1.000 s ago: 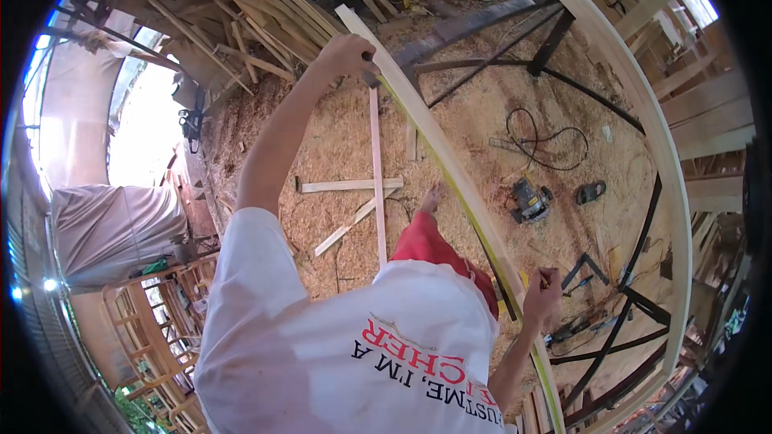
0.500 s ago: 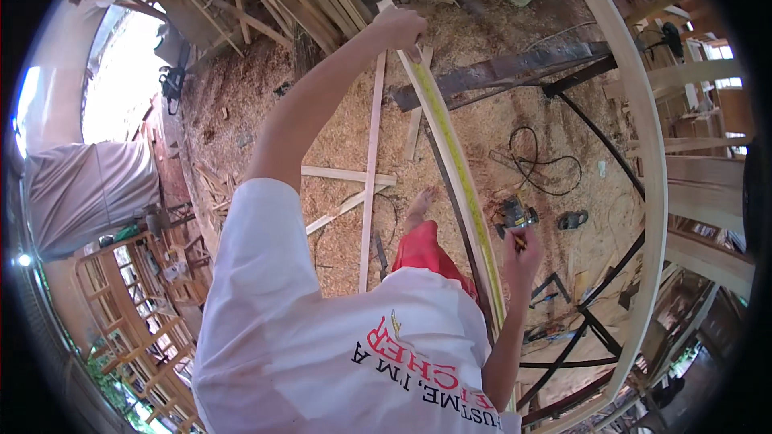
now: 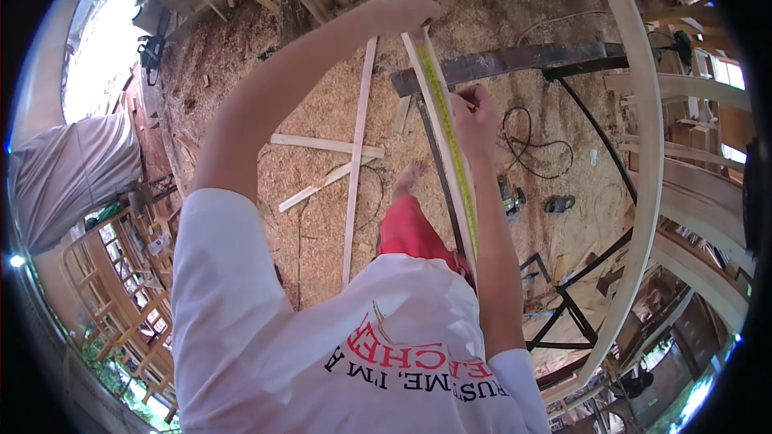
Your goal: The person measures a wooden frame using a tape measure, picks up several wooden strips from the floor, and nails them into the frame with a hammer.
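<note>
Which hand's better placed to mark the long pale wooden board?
Likely the right hand: it's at the board's edge, holding a thin pencil-like stick. The left hand holds the board's far end.

Bright yellow on the tape measure (image 3: 453, 141), pale tan on the board (image 3: 420, 74), red on the shorts (image 3: 414, 229), white with red-and-black print on the T-shirt (image 3: 322, 329).

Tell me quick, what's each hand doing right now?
Left hand: closed on the pale board near its far end, by the yellow tape.
Right hand: closed on a small pencil-like stick.
</note>
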{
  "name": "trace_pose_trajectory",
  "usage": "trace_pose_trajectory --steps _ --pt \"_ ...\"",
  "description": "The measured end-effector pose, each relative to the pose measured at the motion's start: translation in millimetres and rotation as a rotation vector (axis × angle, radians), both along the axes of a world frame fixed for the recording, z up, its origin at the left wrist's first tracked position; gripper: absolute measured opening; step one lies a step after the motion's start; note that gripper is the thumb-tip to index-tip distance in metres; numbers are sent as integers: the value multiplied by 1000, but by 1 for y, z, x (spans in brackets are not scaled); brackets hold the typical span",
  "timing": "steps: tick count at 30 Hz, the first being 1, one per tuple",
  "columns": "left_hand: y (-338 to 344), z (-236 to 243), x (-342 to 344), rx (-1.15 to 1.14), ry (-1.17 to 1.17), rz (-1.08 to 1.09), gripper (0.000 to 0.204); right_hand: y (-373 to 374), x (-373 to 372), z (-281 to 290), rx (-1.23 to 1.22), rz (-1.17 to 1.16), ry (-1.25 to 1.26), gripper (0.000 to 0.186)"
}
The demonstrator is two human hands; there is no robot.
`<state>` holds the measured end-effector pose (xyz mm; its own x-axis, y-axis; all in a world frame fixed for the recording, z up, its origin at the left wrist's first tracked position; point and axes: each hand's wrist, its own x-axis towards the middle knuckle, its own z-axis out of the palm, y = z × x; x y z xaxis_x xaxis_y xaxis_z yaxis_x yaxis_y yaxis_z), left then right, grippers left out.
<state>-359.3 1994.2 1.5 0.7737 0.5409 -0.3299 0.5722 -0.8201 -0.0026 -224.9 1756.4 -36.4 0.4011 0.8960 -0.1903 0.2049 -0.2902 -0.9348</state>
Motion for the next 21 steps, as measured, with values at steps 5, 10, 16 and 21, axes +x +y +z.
trace_pose_trajectory --steps 5,10,16,21 --pt "50 16 -36 1 -48 69 27 -1 -2 -12 9 -68 85 9" --pt "71 10 -42 67 -100 68 17 9 4 -24 -45 -69 119 9" --pt "77 8 -20 91 -6 24 21 54 6 -21 111 -4 59 10" --pt "82 12 -9 95 100 -3 24 104 -9 -12 144 24 -52 17"
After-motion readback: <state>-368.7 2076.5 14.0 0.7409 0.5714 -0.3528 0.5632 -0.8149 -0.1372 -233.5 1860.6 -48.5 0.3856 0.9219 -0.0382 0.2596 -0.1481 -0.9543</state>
